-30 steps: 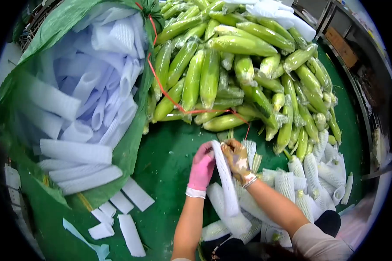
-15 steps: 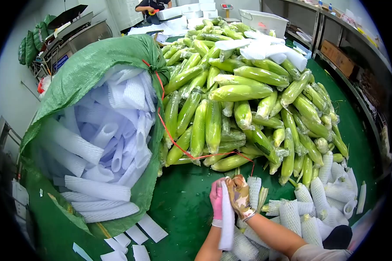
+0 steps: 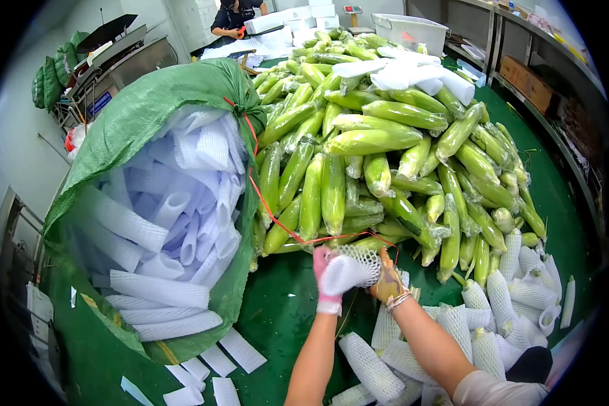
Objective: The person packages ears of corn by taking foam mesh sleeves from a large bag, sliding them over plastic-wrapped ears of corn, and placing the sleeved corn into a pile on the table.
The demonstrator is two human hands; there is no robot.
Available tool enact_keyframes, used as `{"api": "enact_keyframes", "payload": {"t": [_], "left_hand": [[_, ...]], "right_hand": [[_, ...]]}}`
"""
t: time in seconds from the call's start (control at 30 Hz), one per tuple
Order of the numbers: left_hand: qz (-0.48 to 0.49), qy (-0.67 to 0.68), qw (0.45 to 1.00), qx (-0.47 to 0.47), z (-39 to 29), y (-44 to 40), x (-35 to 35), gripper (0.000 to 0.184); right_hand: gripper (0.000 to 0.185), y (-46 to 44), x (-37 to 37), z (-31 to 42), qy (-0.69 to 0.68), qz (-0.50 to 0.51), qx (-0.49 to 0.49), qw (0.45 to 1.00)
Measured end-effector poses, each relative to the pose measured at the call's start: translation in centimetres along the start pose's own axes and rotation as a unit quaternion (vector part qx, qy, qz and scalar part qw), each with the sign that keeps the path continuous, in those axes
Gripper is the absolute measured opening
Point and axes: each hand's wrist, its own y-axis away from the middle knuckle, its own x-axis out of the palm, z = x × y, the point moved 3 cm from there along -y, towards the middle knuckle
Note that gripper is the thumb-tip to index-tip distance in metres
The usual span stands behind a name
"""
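Between my hands is a white foam net sleeve (image 3: 348, 272), its mesh spread wide at the far end and its near end round and open. My left hand (image 3: 323, 279), in a pink glove, is closed on the sleeve's left side. My right hand (image 3: 388, 276), in a patterned glove, grips the stretched mesh edge on the right; its fingertips are partly hidden. Just beyond both hands lies a big heap of corn cobs (image 3: 375, 143) in green husks and clear film. Below and to the right are several cobs in foam net sleeves (image 3: 372, 369).
At left a green woven sack (image 3: 142, 95) bulges with loose foam sleeves (image 3: 159, 287). Red string (image 3: 267, 211) runs from the sack along the heap. Flat white pieces (image 3: 243, 350) lie on the green surface. Another person (image 3: 235, 19) works at the back, near a white bin (image 3: 409, 34).
The sleeve went from long, narrow and upright to spread open and tilted. My hands moved apart, the right one to the right and the left one slightly left and up.
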Motion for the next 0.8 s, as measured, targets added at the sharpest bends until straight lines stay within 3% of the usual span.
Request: {"api": "enact_keyframes", "payload": {"t": [0.03,0.07,0.13,0.17,0.2,0.23,0.27,0.3,0.33,0.37,0.4,0.5,0.53,0.6,0.63,0.7,0.77,0.8], "left_hand": [[-0.053,-0.171,0.984,0.01,-1.9,-0.9,2.1,0.013],[-0.011,-0.286,0.958,-0.031,0.0,-2.2,2.1,0.02],[0.036,-0.346,0.936,-0.051,3.6,-3.6,1.6,0.024],[0.051,-0.366,0.927,-0.059,4.3,-3.9,1.5,0.026],[0.09,-0.45,0.887,0.057,1.3,-3.6,2.2,0.025],[0.128,-0.522,0.826,0.172,-0.5,-3.1,3.0,0.025],[0.132,-0.521,0.827,0.167,-0.3,-2.9,3.3,0.025],[0.144,-0.549,0.809,0.154,-0.1,-2.8,3.6,0.025],[0.153,-0.578,0.789,0.143,-0.2,-3.0,3.8,0.026],[0.17,-0.578,0.791,0.108,-0.8,-3.2,4.0,0.027],[0.171,-0.58,0.789,0.108,-1.5,-3.2,4.5,0.027],[0.172,-0.576,0.798,-0.048,-3.6,-3.5,6.5,0.034],[0.169,-0.579,0.796,-0.041,-4.4,-3.5,6.6,0.034],[0.252,-0.582,0.762,-0.127,-4.7,-3.5,7.0,0.049],[0.275,-0.552,0.772,-0.155,-4.5,-2.8,7.0,0.058],[0.315,-0.549,0.759,-0.151,-4.1,-0.6,6.9,0.057],[0.306,-0.495,0.787,-0.205,-3.7,2.1,5.7,0.058],[0.296,-0.449,0.804,-0.253,-4.8,3.7,4.7,0.057]], "right_hand": [[0.045,-0.8,-0.5,-0.5,0.049,0.004,-0.028,0.998],[0.039,-1.2,-1.2,-1.4,-0.093,-0.021,-0.038,0.995],[0.033,-2.4,-2.6,-3.0,-0.23,-0.047,-0.046,0.971],[0.03,-3.0,-3.3,-3.7,-0.148,-0.031,-0.097,0.984],[0.025,-6.7,-6.7,-7.7,-0.078,0.006,-0.279,0.957],[0.02,-10.0,-10.1,-11.8,-0.031,0.033,-0.454,0.89],[0.02,-8.4,-9.3,-10.4,-0.029,0.028,-0.45,0.892],[0.019,-6.4,-7.0,-7.6,-0.062,-0.04,-0.265,0.961],[0.019,-5.2,-5.3,-6.5,-0.094,-0.104,-0.068,0.988],[0.017,-5.3,-5.3,-6.7,-0.075,-0.126,-0.027,0.989],[0.016,-5.6,-5.4,-6.8,-0.04,-0.131,-0.043,0.99],[0.015,-5.7,-6.1,-6.7,0.117,-0.151,-0.077,0.979],[0.016,-5.6,-6.3,-6.4,0.189,-0.159,-0.088,0.965],[0.018,-4.8,-6.6,-5.3,0.359,-0.177,-0.108,0.91],[0.02,-3.8,-6.1,-4.2,0.434,-0.184,-0.115,0.875],[0.024,-1.5,-5.5,-2.2,0.545,-0.181,-0.121,0.81],[0.028,1.7,-4.3,0.0,0.578,-0.172,-0.113,0.789],[0.03,4.1,-3.5,1.4,0.56,-0.166,-0.101,0.806]]}}
